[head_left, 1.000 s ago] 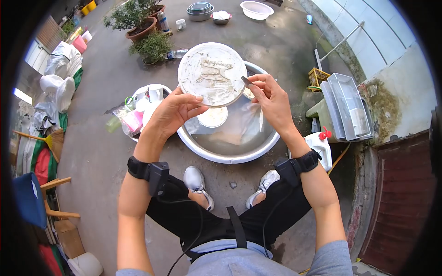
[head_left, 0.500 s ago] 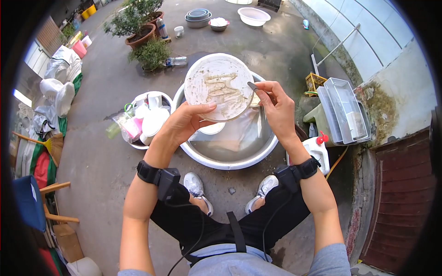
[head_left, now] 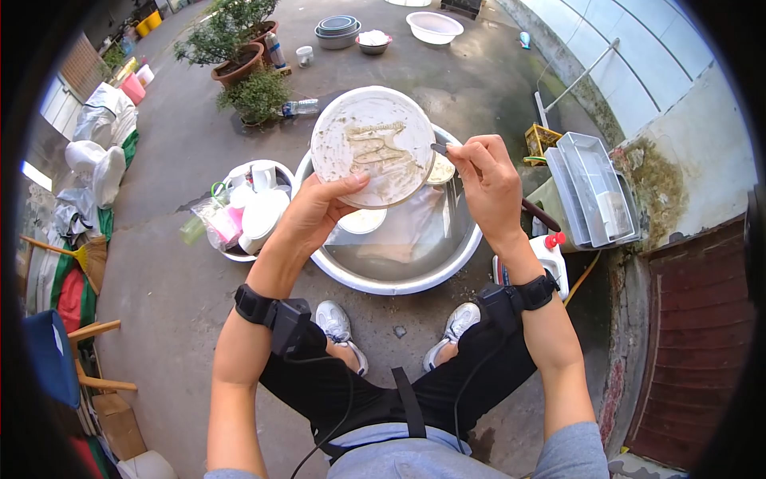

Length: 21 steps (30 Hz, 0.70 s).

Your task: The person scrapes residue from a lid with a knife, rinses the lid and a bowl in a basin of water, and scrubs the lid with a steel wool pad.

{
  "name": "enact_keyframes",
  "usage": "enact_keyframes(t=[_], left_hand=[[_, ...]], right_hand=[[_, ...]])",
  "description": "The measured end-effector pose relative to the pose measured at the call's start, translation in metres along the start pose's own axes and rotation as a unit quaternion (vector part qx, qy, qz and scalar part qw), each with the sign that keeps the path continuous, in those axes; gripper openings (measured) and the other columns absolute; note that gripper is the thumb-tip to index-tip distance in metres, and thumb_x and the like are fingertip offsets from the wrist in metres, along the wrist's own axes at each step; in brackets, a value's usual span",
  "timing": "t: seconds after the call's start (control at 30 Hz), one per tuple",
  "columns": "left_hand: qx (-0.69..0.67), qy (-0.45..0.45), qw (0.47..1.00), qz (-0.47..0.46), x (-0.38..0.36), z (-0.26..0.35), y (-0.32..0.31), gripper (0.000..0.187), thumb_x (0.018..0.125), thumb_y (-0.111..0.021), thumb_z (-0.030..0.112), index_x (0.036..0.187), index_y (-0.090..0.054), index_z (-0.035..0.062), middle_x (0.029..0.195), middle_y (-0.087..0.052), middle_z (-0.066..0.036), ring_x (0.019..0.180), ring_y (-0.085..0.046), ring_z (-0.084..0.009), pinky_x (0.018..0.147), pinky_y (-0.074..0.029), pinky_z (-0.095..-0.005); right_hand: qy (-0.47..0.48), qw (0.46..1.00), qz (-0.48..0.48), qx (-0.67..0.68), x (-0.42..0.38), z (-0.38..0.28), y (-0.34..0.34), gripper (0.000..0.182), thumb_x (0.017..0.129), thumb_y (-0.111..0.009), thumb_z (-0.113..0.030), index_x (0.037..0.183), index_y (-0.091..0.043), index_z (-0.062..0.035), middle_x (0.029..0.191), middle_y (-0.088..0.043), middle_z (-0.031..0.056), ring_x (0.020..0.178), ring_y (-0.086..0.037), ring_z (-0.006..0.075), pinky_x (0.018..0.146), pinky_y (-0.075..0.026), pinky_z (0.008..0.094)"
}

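My left hand [head_left: 323, 203] grips the lower left edge of a round white lid [head_left: 371, 152], thumb on its face. Brownish residue and specks are smeared over that face. My right hand [head_left: 488, 188] is closed around what looks like a knife; its dark tip points at the lid's right edge, and a dark brown handle [head_left: 541, 214] shows beyond the hand. Most of the tool is hidden by my fingers. Below the lid stands a large metal basin [head_left: 391, 286] of cloudy water, with a white round container [head_left: 363, 222] and a smaller round piece [head_left: 440, 169] in it.
Left of the basin, a bowl [head_left: 239, 255] holds white cups and plastic bags. On the right are a white jug [head_left: 550, 263] with a red cap and clear plastic bins [head_left: 594, 191]. Potted plants [head_left: 239, 68] and more basins [head_left: 435, 28] stand farther back.
My right hand and the tool have shifted slightly right, uncovering the brown handle. The lid has moved a little up and left, with my left hand still gripping it.
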State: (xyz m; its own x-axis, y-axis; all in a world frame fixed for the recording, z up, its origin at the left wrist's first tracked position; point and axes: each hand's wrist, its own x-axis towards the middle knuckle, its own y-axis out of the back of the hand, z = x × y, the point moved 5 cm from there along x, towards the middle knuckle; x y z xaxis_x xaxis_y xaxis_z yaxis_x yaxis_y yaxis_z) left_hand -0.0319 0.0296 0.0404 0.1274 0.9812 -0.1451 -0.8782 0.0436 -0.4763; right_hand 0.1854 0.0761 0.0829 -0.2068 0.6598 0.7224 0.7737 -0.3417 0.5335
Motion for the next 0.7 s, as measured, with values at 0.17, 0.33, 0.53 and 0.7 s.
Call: enact_keyframes(t=[0.17,0.33,0.53,0.7], left_hand=[[0.013,-0.026,0.999,0.021,0.001,-0.001,0.003,0.052,0.085,-0.066,0.011,0.13,-0.045,-0.0046,0.122,-0.06,-0.016,0.11,-0.062,-0.0226,0.098,-0.05,-0.0356],[0.011,-0.01,1.0,0.016,0.002,-0.005,0.002,0.051,0.086,-0.066,0.012,0.129,-0.046,-0.0052,0.122,-0.06,-0.017,0.11,-0.062,-0.023,0.098,-0.05,-0.0357],[0.0,-0.002,1.0,0.022,0.002,-0.005,0.003,0.049,0.086,-0.066,0.013,0.128,-0.048,-0.0058,0.119,-0.062,-0.017,0.107,-0.063,-0.0229,0.097,-0.05,-0.0352],[-0.003,0.007,1.0,0.025,0.002,-0.005,0.005,0.049,0.085,-0.067,0.015,0.126,-0.05,-0.0057,0.116,-0.064,-0.017,0.101,-0.066,-0.022,0.088,-0.056,-0.0347]], right_hand=[[0.057,0.996,-0.059,0.031,-0.014,-0.02,-0.011,0.007,0.08,-0.07,-0.01,0.086,-0.065,-0.0107,0.086,-0.06,0.0016,0.063,-0.062,0.0215,0.053,-0.048,0.0323],[-0.01,1.0,-0.003,0.011,-0.005,-0.002,-0.004,0.008,0.08,-0.07,-0.008,0.086,-0.065,-0.0094,0.087,-0.061,0.0029,0.065,-0.063,0.0222,0.055,-0.049,0.0324],[0.033,0.998,-0.027,0.052,-0.01,-0.01,-0.009,0.007,0.081,-0.07,-0.009,0.087,-0.065,-0.0094,0.086,-0.06,0.0036,0.065,-0.063,0.0228,0.054,-0.049,0.0331],[0.006,1.0,-0.012,0.008,-0.007,-0.002,-0.003,0.007,0.081,-0.07,-0.009,0.087,-0.066,-0.0098,0.087,-0.061,0.0029,0.065,-0.063,0.0219,0.054,-0.049,0.0326]])
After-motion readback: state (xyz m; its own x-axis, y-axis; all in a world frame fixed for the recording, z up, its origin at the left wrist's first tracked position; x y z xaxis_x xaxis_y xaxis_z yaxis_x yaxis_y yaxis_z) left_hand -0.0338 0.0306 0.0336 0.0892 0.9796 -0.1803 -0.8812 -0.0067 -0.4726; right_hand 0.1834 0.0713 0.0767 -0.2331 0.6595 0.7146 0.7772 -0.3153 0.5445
